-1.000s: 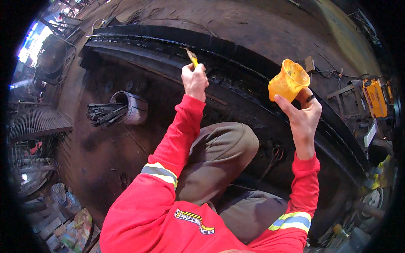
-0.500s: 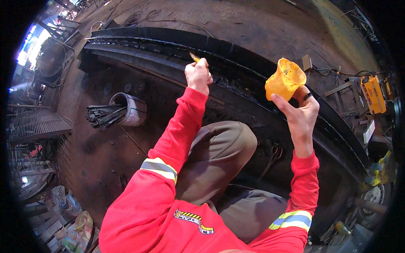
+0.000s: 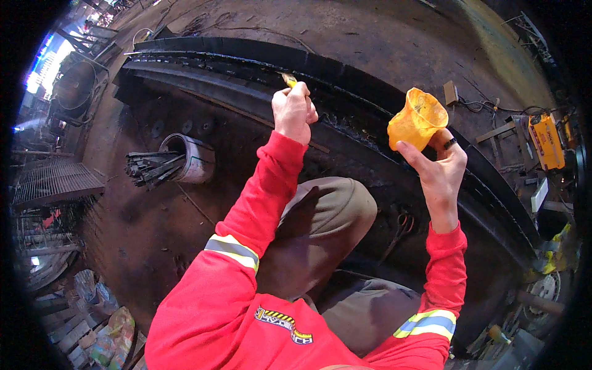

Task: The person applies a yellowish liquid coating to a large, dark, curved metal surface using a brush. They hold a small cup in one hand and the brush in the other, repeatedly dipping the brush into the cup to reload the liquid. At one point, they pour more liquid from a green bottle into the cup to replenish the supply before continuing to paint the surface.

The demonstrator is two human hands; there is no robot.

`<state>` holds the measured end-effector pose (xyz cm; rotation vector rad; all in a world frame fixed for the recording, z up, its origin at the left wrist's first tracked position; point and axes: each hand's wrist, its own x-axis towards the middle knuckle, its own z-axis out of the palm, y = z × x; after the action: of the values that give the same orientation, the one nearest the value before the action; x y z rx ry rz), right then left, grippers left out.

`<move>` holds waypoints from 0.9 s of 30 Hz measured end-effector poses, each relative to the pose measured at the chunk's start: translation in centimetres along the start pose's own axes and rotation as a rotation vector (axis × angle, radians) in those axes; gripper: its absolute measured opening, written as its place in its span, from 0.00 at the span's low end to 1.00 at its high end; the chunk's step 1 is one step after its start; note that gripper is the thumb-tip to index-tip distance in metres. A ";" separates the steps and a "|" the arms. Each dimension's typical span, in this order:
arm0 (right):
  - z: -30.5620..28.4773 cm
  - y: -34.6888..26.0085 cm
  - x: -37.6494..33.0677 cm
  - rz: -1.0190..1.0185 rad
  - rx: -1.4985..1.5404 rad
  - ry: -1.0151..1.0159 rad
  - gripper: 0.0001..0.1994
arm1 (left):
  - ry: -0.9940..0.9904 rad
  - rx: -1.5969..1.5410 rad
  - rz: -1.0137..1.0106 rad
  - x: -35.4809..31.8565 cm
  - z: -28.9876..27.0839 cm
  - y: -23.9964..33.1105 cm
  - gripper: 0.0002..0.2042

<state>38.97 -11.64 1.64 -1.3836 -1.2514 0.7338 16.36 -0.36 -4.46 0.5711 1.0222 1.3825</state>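
Left hand [image 3: 295, 112]: fingers closed tight around a small yellow-handled brush [image 3: 287, 79]; only the tip end shows above the fist.
Brush position: its tip rests on, or just above, the dark curved steel beam [image 3: 246, 61], at the beam's upper edge near the middle of its visible run; contact cannot be confirmed.
Brush axis: the long axis runs from the fist up and slightly to the person's left, tip pointing away from the body toward the beam.
Right hand [image 3: 439, 165]: fingers wrapped around the lower part of a yellow cup [image 3: 417, 118], held in the air, apart from the beam.
Cup attitude: tilted, mouth facing up and toward the person's right; contents cannot be made out.
Progress, as judged: the beam's upper face looks glossy black to the left of the brush and past it to the right; where coated metal ends and bare metal begins cannot be told, so the remaining share is uncertain.
Surroundings: a pail of dark metal strips [image 3: 172, 163] lies on the floor to the left, well apart from both hands; a yellow machine [image 3: 547, 140] stands at the far right.
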 end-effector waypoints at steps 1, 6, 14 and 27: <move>-0.1 0.0 -0.1 0.009 -0.002 0.003 0.21 | -0.015 -0.005 0.026 -0.6 0.3 0.2 0.11; -0.2 0.1 0.2 0.011 0.014 -0.010 0.21 | 0.094 -0.010 0.054 0.4 -2.6 -0.6 0.11; 0.0 0.4 0.2 0.044 -0.012 -0.012 0.21 | 0.064 -0.005 0.124 0.4 -1.0 0.4 0.08; -0.5 1.3 0.8 0.025 -0.087 -0.023 0.22 | 0.218 0.034 0.201 1.8 -2.7 0.9 0.08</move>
<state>40.01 -10.90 0.71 -1.4675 -1.2992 0.7215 13.40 0.92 -5.43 0.5690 1.1900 1.6337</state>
